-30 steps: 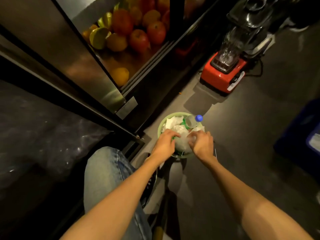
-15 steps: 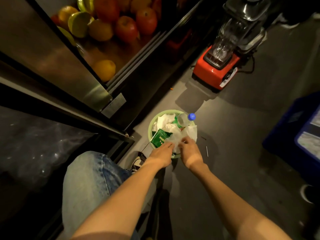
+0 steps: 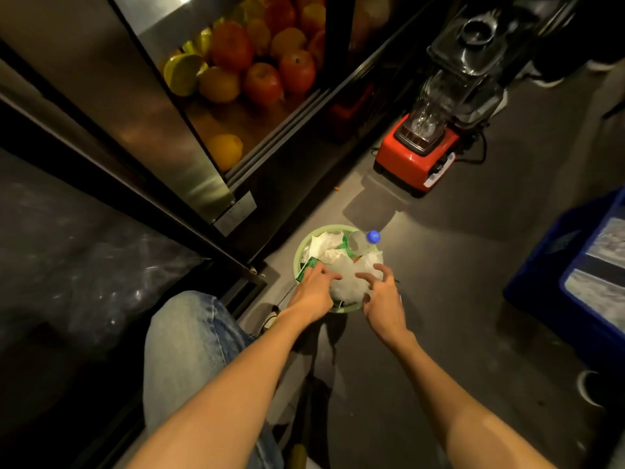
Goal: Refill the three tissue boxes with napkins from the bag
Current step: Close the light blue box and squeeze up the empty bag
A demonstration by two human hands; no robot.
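Both hands over green bin (image 3: 304,247) on floor. Clear plastic bag (image 3: 348,282) between them: 3 o'clock of L hand (image 3: 313,292), 9 o'clock of R hand (image 3: 384,299). Fingers spread, gripping nothing; equally near.
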